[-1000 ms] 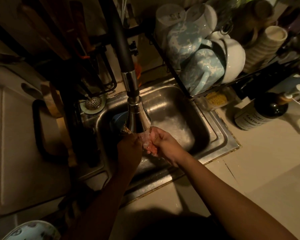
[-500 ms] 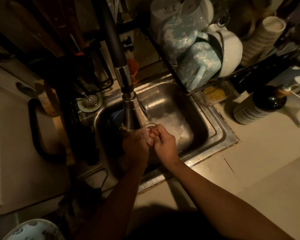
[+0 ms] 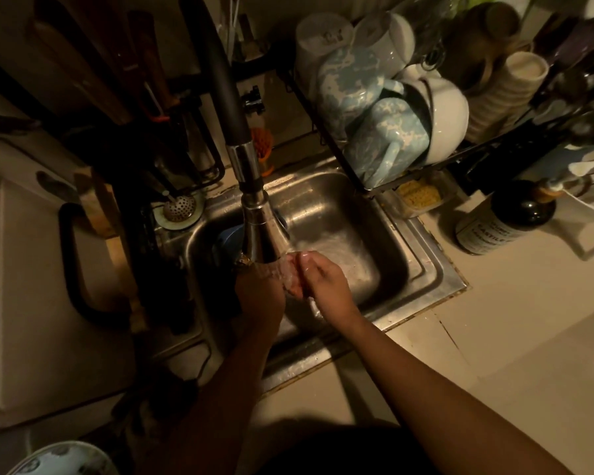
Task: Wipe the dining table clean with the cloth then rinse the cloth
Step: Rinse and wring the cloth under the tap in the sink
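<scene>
Both hands over sink (image 3: 422, 269), under faucet (image 3: 258, 228) spray. Left hand (image 3: 259, 296) and right hand (image 3: 323, 279) clenched on small wet cloth (image 3: 290, 275), bunched between them. Dish rack (image 3: 374, 186) far right.

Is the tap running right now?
Yes, on: water streams from the faucet head over the cloth held between both hands, above the sink.
</scene>
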